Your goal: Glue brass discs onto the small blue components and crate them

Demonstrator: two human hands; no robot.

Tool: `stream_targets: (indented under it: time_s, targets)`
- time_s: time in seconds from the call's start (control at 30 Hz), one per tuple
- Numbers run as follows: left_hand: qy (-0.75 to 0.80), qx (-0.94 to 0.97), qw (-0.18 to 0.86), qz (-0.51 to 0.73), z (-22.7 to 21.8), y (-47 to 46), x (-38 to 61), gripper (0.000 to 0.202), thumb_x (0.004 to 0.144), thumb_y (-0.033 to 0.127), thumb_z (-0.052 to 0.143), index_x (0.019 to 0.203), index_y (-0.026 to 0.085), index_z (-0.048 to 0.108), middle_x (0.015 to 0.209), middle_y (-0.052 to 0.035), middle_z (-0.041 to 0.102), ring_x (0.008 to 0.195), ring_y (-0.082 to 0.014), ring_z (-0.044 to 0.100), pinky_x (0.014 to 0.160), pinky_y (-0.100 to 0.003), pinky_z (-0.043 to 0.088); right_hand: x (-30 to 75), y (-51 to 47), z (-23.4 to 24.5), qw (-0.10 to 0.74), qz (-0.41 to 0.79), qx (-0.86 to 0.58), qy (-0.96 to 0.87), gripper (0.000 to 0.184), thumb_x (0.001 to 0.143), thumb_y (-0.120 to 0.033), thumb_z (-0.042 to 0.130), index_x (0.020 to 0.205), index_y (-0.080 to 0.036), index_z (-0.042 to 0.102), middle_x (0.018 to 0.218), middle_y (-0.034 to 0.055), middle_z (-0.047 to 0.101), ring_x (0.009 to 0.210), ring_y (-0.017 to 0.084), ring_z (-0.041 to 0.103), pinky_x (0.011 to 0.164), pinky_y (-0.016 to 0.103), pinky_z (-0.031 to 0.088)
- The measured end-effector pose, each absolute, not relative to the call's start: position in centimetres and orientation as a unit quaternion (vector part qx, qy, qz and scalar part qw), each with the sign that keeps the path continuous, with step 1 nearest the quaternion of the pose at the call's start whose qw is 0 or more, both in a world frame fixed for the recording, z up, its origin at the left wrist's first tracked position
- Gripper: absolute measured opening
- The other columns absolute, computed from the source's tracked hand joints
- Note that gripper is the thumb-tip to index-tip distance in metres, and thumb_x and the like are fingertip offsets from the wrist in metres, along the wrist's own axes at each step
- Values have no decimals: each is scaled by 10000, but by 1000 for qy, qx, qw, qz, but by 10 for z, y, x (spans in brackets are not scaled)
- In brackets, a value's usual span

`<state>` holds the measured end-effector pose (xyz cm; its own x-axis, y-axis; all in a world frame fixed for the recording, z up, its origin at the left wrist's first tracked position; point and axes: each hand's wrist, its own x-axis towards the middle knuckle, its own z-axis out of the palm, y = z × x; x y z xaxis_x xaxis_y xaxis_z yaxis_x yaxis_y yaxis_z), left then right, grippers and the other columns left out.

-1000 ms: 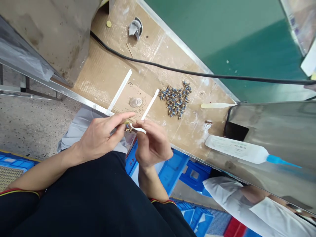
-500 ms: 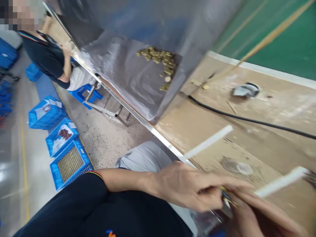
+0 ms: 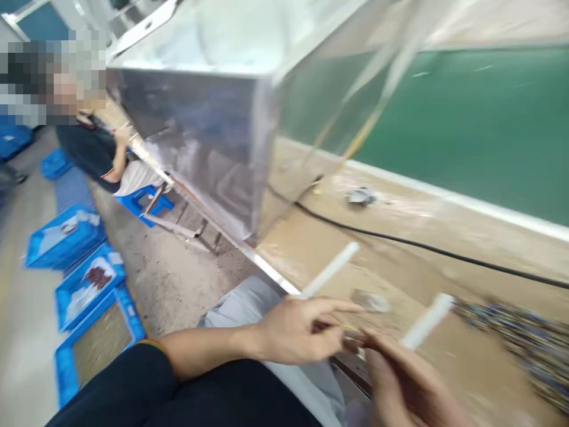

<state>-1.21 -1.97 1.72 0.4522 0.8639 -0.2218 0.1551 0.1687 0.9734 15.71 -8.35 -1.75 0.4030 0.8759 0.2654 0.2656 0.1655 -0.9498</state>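
Observation:
My left hand (image 3: 302, 332) reaches over my lap to the table edge, with a small brass-coloured metal part (image 3: 352, 335) at its fingertips. Its thumb is bent in against the part while the index finger stretches above it. From the other side, my right hand (image 3: 409, 379) pinches the same part between thumb and fingers. Blur and the fingers hide the part's exact shape. Beyond the hands, at the right of the table, lies a heap of small dark and brass-coloured metal parts (image 3: 515, 338).
White strips (image 3: 331, 270) and a black cable (image 3: 377, 232) lie on the brown tabletop (image 3: 284, 246). A clear-walled box (image 3: 213, 166) stands at the table's far left. Another person (image 3: 91, 148) sits beyond it. Blue crates (image 3: 62, 367) line the floor at left.
My view has swung, bringing the metal heap at right into sight and hiding the brass pieces inside the box. Both hands remain together at the small part; my left index finger is straighter.

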Motion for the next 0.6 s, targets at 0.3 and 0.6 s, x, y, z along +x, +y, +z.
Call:
stream_targets:
  time_s: [0.3,0.6]
  targets:
    - [405,529,692,278,-3,-8,-8,739,1113,601,757,1677,140,630,1185,-116,891,1023,-217,832,967,-275,649,169,-68,-7,609,242,-495,-571,231,1120,-172,778,1251,-349,845,1127,5,888,1068,200,836,980,330,678]
    - [397,574,669,256,11,-16,-1,714,1141,595,707,1706,170,610,1226,-112,885,1065,-239,841,991,-308,650,169,-79,-5,637,271,-485,-534,241,1117,-165,780,1218,-365,866,1087,-6,874,1015,196,799,937,343,632]
